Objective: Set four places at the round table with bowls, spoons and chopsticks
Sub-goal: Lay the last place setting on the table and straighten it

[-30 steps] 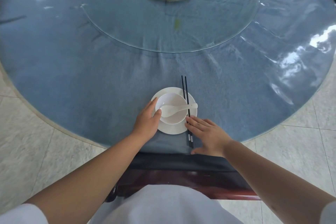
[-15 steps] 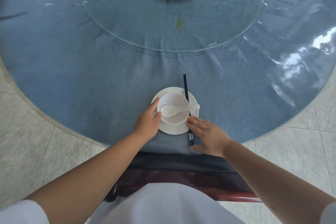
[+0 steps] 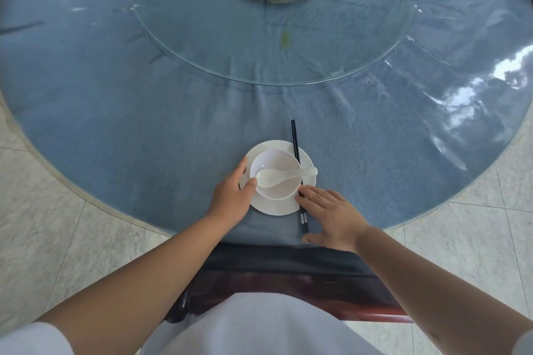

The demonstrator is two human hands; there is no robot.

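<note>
One head-worn wide-angle view looks forward and down, close over the round table's (image 3: pixel 121 112) near edge.

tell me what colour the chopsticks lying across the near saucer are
Black, the thin pair of chopsticks, clearest in the head view.
</note>
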